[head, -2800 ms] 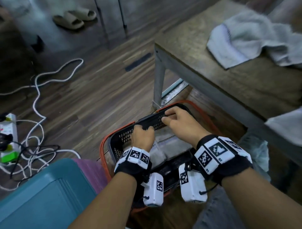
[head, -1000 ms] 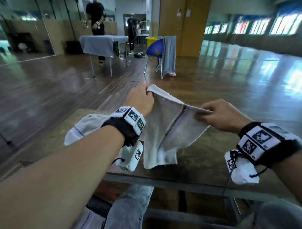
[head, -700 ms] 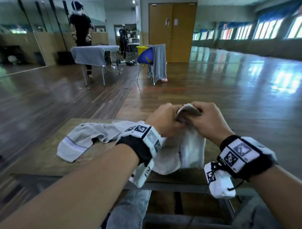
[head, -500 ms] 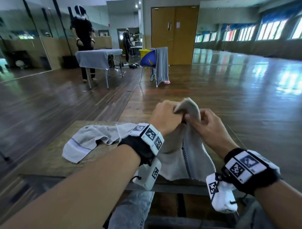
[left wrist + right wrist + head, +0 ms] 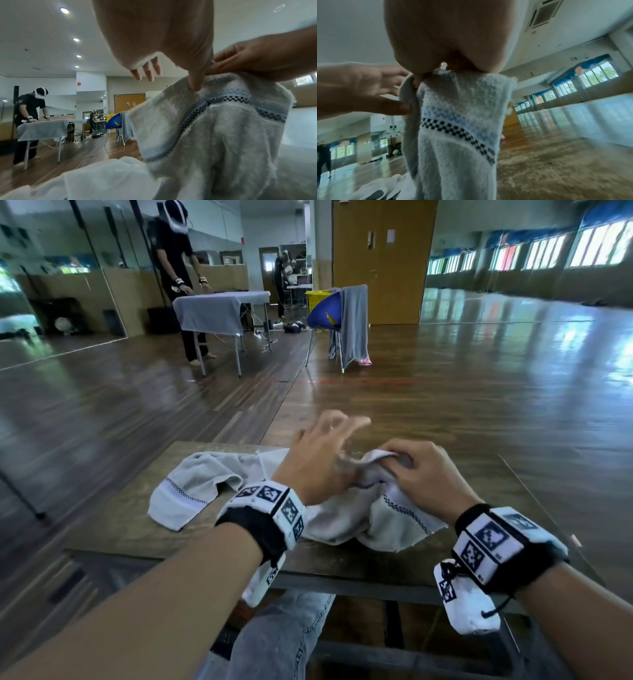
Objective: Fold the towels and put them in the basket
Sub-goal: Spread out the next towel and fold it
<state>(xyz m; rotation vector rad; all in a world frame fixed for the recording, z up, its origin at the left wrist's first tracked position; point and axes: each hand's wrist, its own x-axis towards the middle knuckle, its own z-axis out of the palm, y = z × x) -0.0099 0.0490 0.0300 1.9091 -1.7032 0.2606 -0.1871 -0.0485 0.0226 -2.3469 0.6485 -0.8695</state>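
The grey towel (image 5: 370,508) was held up over the table (image 5: 342,559) in the curled right hand (image 5: 421,474), the left hand (image 5: 318,460) was spread open beside it, and its corners would best be matched before being laid flat.

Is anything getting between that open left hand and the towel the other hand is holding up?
Nothing visible does. The right hand pinches the top of the towel above the table, and the left hand, fingers spread, is right beside it with its thumb against the cloth. The second towel lies off to the left, not between them.
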